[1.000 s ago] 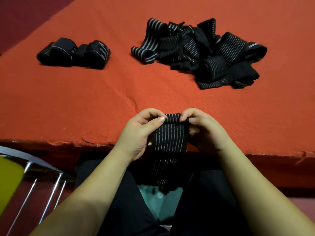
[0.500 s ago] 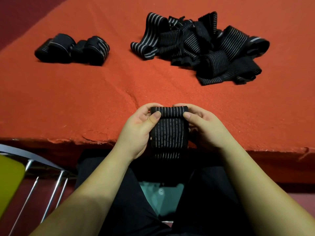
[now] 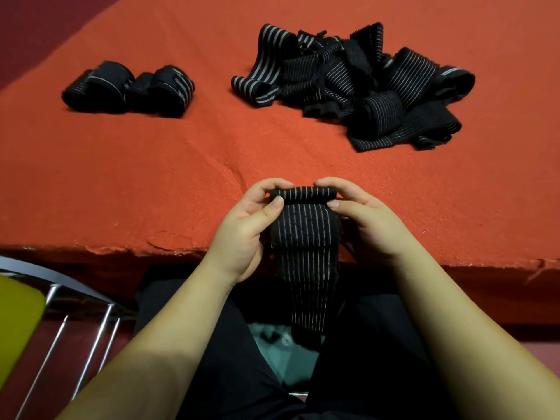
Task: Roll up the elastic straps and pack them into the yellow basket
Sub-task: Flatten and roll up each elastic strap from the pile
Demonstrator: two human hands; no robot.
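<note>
A black elastic strap with thin white stripes [image 3: 304, 228] lies over the near edge of the orange table, its top end turned into a small roll. My left hand [image 3: 245, 228] pinches the roll's left end and my right hand [image 3: 368, 221] pinches its right end. The strap's loose tail hangs down over my lap. A heap of unrolled straps [image 3: 354, 83] lies at the back right. Several rolled straps [image 3: 128, 89] sit at the back left. No whole yellow basket is in view; only a yellow object [image 3: 16, 322] shows at the lower left edge.
The orange cloth-covered table [image 3: 121, 177] has a frayed near edge. A metal chair frame [image 3: 69, 316] stands at the lower left beside the yellow object. My dark-trousered legs fill the bottom centre.
The roll at the strap's top end has grown as both hands turned it. More of the loose tail now shows hanging below the table edge.
</note>
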